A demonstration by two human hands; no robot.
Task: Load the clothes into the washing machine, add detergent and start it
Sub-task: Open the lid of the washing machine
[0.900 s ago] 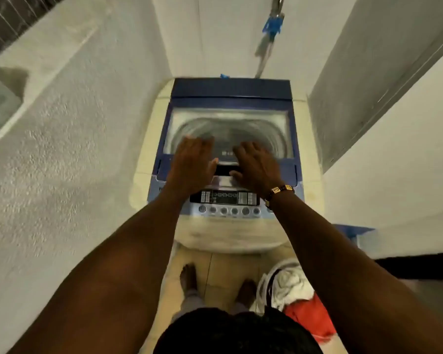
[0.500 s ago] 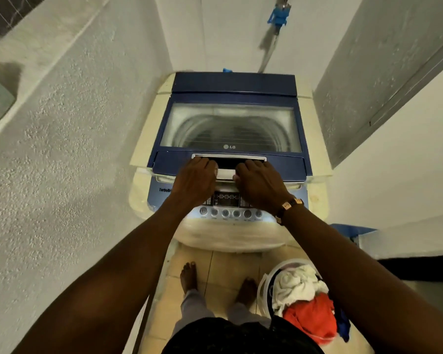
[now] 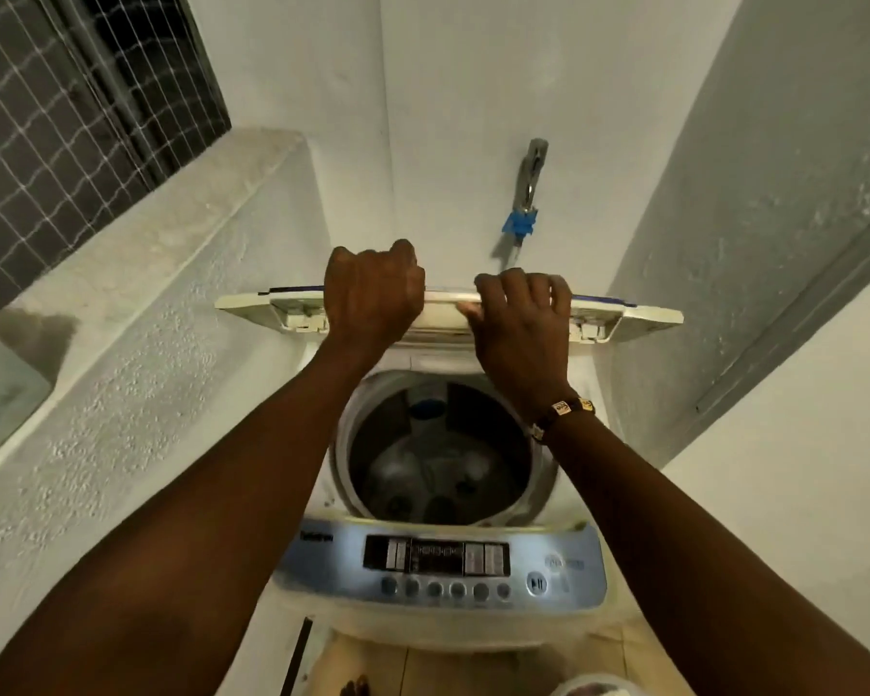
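Note:
A top-loading washing machine point(image 3: 443, 630) stands in front of me in a narrow alcove. Its lid point(image 3: 644, 316) is raised, and I see its pale front edge end-on. My left hand point(image 3: 372, 293) and my right hand point(image 3: 521, 319) both grip that edge near the middle. Below them the dark drum point(image 3: 440, 459) is exposed, with no clothes visible inside. The blue control panel point(image 3: 443, 565) with a row of round buttons faces me. A sliver of the white laundry basket point(image 3: 593, 685) shows at the bottom right.
Rough white walls close in on both sides. A low ledge point(image 3: 136, 228) and a meshed window point(image 3: 61, 108) lie to the left. On the back wall above the lid is a metal tap point(image 3: 531, 173) with a blue fitting. Tiled floor point(image 3: 423, 670) shows below.
Both hands slid from the glass lid to its front handle, gripped it and swung the lid up. The drum is now exposed, and my view has tilted upward.

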